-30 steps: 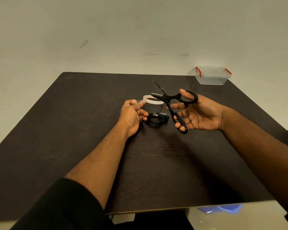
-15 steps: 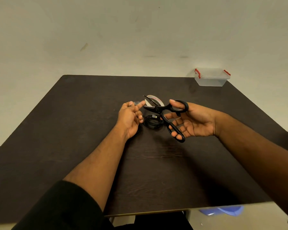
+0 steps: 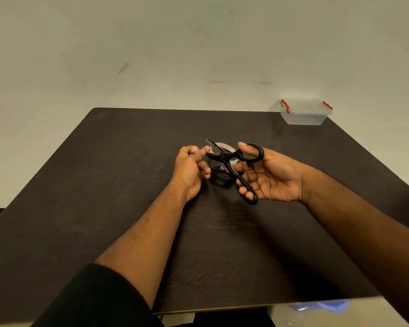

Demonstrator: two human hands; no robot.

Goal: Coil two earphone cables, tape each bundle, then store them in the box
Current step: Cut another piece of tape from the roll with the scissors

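My right hand [image 3: 273, 178] holds black scissors [image 3: 236, 165] with the thumb through the upper loop and fingers on the lower handle; the blades are spread open and point left. My left hand [image 3: 190, 172] pinches a strip of clear tape between thumb and forefinger, right at the blade tips. The tape roll [image 3: 224, 148] lies on the table behind the scissors, partly hidden. A coiled black earphone cable [image 3: 220, 178] lies on the table between my hands. I see only one bundle. The clear box [image 3: 305, 114] with red clips stands at the far right corner.
The dark wooden table [image 3: 104, 185] stands against a pale wall. Its front edge runs just below my forearms. A bluish object [image 3: 321, 305] shows on the floor beyond the front edge.
My right hand has brought the open scissors leftward to the tape strip my left hand holds. The blade tips now flank the strip.
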